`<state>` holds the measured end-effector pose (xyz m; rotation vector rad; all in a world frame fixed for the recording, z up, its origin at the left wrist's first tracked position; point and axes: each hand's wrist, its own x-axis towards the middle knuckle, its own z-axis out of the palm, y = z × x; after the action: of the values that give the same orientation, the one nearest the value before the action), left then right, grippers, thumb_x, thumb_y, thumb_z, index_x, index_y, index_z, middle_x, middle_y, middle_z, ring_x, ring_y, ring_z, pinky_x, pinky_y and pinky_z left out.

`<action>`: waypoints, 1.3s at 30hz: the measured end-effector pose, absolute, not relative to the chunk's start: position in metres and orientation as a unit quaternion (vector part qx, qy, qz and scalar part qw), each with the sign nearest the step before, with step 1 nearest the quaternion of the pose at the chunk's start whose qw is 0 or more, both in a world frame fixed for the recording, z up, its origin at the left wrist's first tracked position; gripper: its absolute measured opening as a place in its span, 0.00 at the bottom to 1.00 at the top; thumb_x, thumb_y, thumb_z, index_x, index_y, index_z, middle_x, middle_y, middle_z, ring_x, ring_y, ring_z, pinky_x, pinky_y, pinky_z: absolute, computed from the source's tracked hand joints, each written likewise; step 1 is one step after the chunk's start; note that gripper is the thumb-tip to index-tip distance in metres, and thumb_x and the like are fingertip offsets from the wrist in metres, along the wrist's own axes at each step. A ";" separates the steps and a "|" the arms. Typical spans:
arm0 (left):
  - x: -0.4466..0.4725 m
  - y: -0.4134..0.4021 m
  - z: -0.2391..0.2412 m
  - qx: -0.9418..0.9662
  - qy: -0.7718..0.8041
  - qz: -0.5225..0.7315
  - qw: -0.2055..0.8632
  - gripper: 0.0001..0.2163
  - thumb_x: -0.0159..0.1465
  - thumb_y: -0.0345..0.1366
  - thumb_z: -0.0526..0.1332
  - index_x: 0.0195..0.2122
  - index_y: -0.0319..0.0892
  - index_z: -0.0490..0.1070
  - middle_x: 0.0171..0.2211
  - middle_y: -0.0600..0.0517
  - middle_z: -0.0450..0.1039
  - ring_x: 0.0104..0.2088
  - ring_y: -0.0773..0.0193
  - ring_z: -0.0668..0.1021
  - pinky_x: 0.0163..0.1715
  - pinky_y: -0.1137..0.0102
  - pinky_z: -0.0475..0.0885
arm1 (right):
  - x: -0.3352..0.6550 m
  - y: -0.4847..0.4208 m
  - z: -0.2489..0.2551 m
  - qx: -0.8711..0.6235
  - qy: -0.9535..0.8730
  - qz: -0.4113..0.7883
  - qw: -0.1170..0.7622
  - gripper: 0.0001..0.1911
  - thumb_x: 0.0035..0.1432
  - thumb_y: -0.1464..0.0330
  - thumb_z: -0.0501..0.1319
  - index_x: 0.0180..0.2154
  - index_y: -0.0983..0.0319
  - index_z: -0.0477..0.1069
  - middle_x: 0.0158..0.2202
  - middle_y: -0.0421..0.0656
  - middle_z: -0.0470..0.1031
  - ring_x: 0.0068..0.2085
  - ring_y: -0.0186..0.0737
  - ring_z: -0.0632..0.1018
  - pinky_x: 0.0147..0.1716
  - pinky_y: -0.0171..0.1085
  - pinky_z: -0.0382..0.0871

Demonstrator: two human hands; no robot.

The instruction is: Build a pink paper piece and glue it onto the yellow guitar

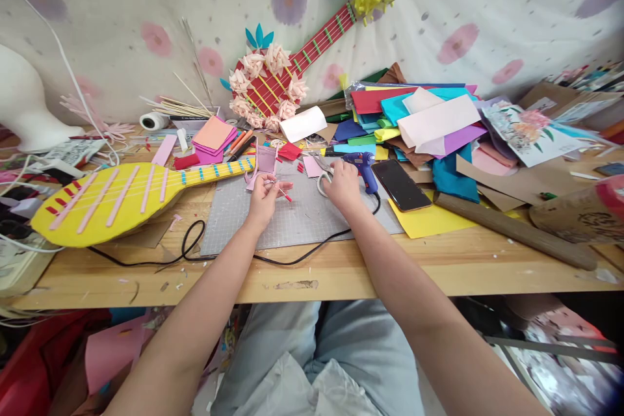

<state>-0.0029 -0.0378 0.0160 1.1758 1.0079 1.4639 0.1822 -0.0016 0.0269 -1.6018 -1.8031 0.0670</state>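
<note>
My left hand [263, 200] is closed, its fingertips pinching a thin pale strip with a small red end [288, 197] above the grey cutting mat [234, 221]. My right hand [343, 183] is closed around the light-handled scissors [322, 186], which lie low over the mat with the blades toward the back. Just right of that hand rests a blue glue gun [364, 170], its black cord running across the mat. A lilac paper piece [266, 160] stands behind my left hand, with small red scraps [290, 151] and a pink paper square [312, 166] nearby.
A yellow paper lute [117, 198] lies at left, its neck reaching the mat. Against the curtain leans a red flower-trimmed instrument [273, 88]. At right are a black phone [400, 184], yellow sheet [433, 226], brown tube [511, 231] and piled coloured papers [439, 123].
</note>
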 end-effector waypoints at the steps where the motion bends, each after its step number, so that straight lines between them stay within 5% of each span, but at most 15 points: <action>1: -0.003 -0.038 0.017 0.480 0.410 0.606 0.484 0.15 0.55 0.44 0.59 0.34 0.44 0.54 0.30 0.52 0.76 0.35 0.64 0.79 0.39 0.65 0.71 | 0.178 -0.005 0.030 -0.595 -0.705 0.047 0.382 0.09 0.49 0.70 0.57 0.36 0.63 0.63 0.40 0.53 0.70 0.46 0.51 0.68 0.46 0.49 0.60; 6: -0.001 -0.038 0.020 0.483 0.400 0.614 0.478 0.15 0.56 0.45 0.59 0.34 0.45 0.53 0.29 0.53 0.75 0.36 0.64 0.78 0.38 0.66 0.71 | 0.146 -0.022 0.028 -0.413 -0.726 0.354 0.421 0.14 0.50 0.61 0.59 0.37 0.60 0.62 0.37 0.43 0.73 0.34 0.37 0.75 0.35 0.38 0.69; 9: 0.001 -0.038 0.018 0.490 0.408 0.609 0.472 0.15 0.55 0.46 0.58 0.35 0.45 0.53 0.29 0.52 0.75 0.36 0.63 0.78 0.34 0.66 0.71 | 0.134 -0.025 0.020 -0.407 -0.693 0.399 0.441 0.16 0.47 0.64 0.61 0.36 0.59 0.59 0.31 0.39 0.73 0.31 0.34 0.75 0.33 0.37 0.69; 14: -0.005 -0.038 0.022 0.514 0.443 0.612 0.405 0.16 0.55 0.43 0.60 0.38 0.44 0.55 0.36 0.49 0.73 0.35 0.65 0.76 0.32 0.70 0.70 | 0.137 -0.022 0.015 -0.405 -0.691 0.399 0.447 0.12 0.46 0.68 0.60 0.33 0.59 0.58 0.28 0.37 0.71 0.29 0.33 0.74 0.32 0.36 0.68; 20: -0.043 -0.035 0.027 0.470 0.581 0.658 0.095 0.09 0.56 0.38 0.59 0.34 0.43 0.59 0.34 0.50 0.69 0.32 0.68 0.73 0.30 0.73 0.66 | 0.148 -0.020 0.014 -0.475 -0.718 0.305 0.408 0.09 0.47 0.71 0.57 0.34 0.59 0.61 0.28 0.37 0.70 0.29 0.32 0.72 0.32 0.35 0.66; 27: -0.041 -0.033 0.015 0.574 0.602 0.527 0.174 0.12 0.51 0.34 0.62 0.36 0.44 0.62 0.29 0.53 0.71 0.27 0.67 0.72 0.27 0.72 0.65 | 0.147 -0.022 0.012 -0.480 -0.764 0.235 0.361 0.10 0.47 0.75 0.55 0.35 0.60 0.63 0.30 0.38 0.69 0.31 0.34 0.71 0.32 0.34 0.64; 39: -0.031 -0.029 0.005 0.552 0.581 0.538 0.262 0.11 0.51 0.37 0.62 0.34 0.42 0.64 0.29 0.52 0.71 0.27 0.68 0.74 0.27 0.73 0.68 | 0.147 -0.025 0.013 -0.447 -0.808 0.196 0.331 0.09 0.51 0.75 0.54 0.33 0.61 0.70 0.34 0.42 0.68 0.30 0.33 0.69 0.34 0.34 0.64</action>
<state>-0.0307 -0.0294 0.0046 1.4928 1.5729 1.4555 0.1474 -0.0246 0.0134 -1.1679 -2.1107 0.5110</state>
